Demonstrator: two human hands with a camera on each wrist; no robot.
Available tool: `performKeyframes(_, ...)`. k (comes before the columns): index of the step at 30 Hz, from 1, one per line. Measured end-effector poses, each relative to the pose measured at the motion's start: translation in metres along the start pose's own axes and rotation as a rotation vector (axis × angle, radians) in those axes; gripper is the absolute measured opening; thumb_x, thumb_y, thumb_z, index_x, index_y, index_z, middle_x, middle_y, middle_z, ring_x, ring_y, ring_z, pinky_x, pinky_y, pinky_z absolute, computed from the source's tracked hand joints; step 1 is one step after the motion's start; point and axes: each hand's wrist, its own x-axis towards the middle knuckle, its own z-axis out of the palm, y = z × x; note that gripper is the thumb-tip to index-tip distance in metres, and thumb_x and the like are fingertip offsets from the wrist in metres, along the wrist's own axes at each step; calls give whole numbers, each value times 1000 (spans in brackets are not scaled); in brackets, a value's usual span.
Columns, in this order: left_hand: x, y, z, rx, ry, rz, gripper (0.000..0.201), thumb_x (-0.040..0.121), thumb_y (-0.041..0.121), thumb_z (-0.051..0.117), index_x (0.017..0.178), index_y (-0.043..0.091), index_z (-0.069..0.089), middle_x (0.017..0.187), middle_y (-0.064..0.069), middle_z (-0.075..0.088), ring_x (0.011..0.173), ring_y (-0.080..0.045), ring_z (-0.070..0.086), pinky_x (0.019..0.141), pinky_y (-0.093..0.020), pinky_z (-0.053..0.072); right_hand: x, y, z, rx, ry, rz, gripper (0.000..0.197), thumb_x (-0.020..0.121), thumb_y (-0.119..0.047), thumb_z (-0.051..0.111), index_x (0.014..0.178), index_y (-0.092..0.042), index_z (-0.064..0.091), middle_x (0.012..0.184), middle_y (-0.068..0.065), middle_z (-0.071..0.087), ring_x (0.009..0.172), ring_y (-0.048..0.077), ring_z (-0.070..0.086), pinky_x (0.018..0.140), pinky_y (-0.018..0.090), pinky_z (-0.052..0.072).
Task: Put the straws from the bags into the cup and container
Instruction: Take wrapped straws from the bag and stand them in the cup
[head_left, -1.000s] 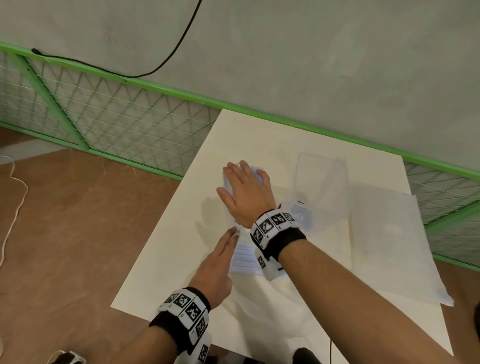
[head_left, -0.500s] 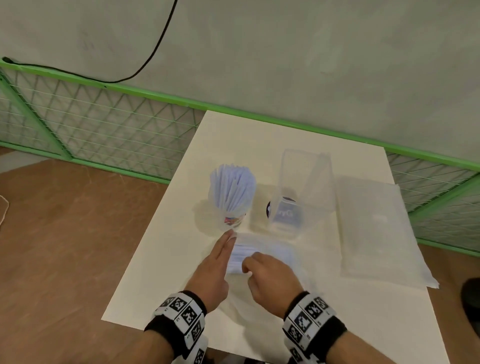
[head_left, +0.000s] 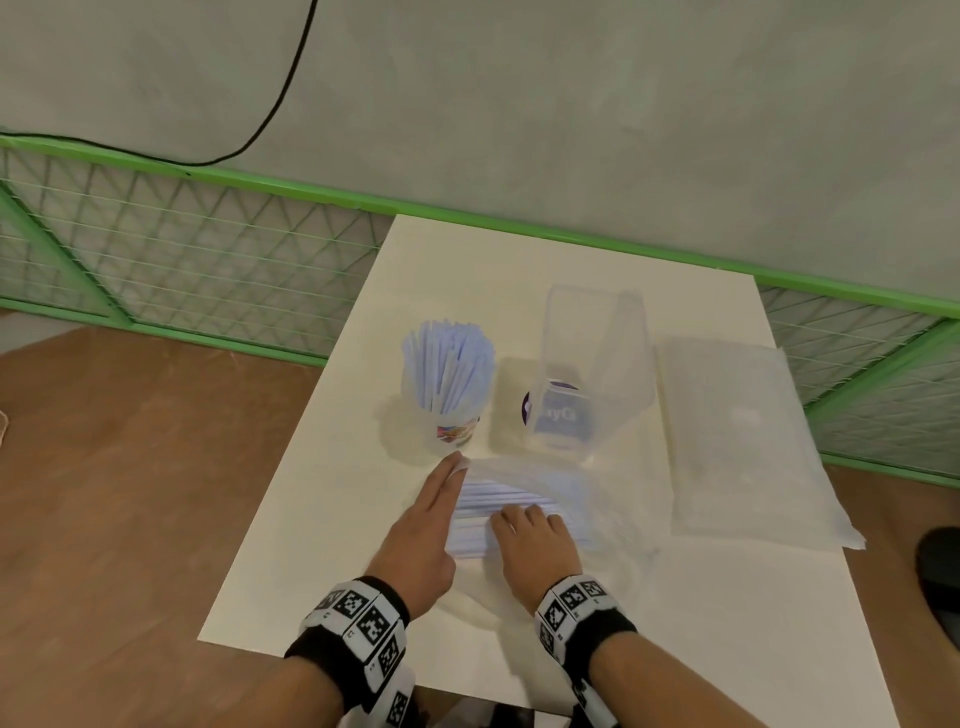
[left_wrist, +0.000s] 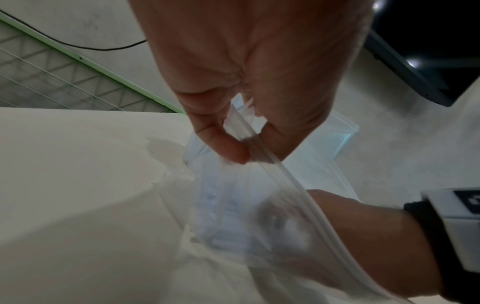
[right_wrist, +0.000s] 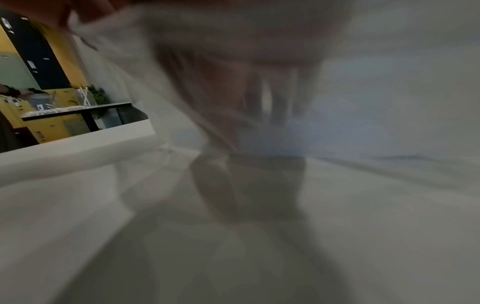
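Both hands at the straw bag, front of tabletop (head_left: 311, 519).
Left hand (head_left: 415, 540) pinches the bag (left_wrist: 259, 205) rim between thumb and fingers; right hand (head_left: 530, 545) is inside, curled over straws (head_left: 498, 499); cup (head_left: 449, 384) behind.

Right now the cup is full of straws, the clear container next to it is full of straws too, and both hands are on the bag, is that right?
Not quite. In the head view the clear container holds no straws. The cup is full of straws, and the left hand and right hand are both on the bag.
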Motion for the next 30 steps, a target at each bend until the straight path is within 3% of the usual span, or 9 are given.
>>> performKeyframes(4,-1,-1,0,-2,5,-15,105,70,-18,46,156,30,8,157,30,-9,134,-6,39,96,-25,48,3,2,2,-17,-14,-5,37,97,-10,37,132,-11,47,136,9,48,124,32,45,103,44,35)
performKeyframes(8,-2,-2,-1,-5,-7,-44,105,70,-17,46,155,32,8,156,33,-10,121,-8,48,89,-21,49,5,3,0,-52,-53,-13,33,97,-11,37,126,-11,52,131,10,52,122,32,46,103,44,33)
performKeyframes(11,-2,-3,-1,-6,-9,-53,106,69,-17,46,155,33,8,155,34,-10,111,-11,52,85,-24,51,7,2,-3,-42,-110,7,34,94,-14,41,125,-12,54,130,9,54,122,31,46,103,43,33)
performKeyframes(17,-3,-1,-1,-14,-14,-63,104,70,-17,45,155,32,10,155,34,-9,104,-9,50,86,-24,50,11,0,-13,-63,-211,-7,32,88,-22,51,118,-12,57,120,10,59,116,30,51,101,44,33)
performKeyframes(21,-4,-1,-1,3,-11,-65,104,70,-16,45,154,32,11,156,33,-9,103,-12,53,84,-26,51,9,-2,-11,-39,-187,-33,34,90,-22,50,122,-13,53,117,10,62,111,31,56,101,43,34)
performKeyframes(26,-5,-2,-1,5,-2,-61,104,69,-17,45,155,31,10,157,32,-9,111,-12,53,87,-29,51,2,-1,-10,-30,-150,-76,38,93,-31,46,126,-15,56,124,8,59,118,30,51,101,43,33)
performKeyframes(30,-5,-4,-2,3,5,-57,105,69,-18,44,155,32,10,156,33,-9,106,-11,54,85,-30,52,-5,3,-11,111,-86,-22,41,91,-37,42,127,-17,46,117,4,64,109,28,58,97,41,36)
